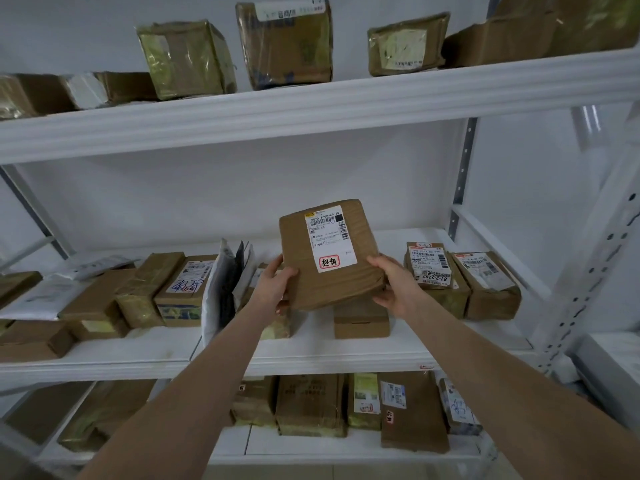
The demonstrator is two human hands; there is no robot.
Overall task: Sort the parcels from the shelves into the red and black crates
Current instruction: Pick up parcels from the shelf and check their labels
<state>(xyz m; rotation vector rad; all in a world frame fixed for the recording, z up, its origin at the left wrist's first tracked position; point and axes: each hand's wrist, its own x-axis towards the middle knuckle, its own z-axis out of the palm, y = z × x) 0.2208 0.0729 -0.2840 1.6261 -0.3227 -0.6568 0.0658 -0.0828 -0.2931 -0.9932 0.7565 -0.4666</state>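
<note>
- The left hand (273, 287) is bare, with slim fingers and short, plain nails.
- The right hand (398, 289) is bare too, and its knuckles and thumb show plainly.
- The left forearm (194, 393) is uncovered from the wrist to the lower left of the frame.
- The right forearm (502, 375) is likewise uncovered to the lower right.

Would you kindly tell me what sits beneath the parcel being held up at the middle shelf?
A plain brown box on the middle shelf shows below the held parcel; the parcel covers its top and whatever lies behind.
</note>
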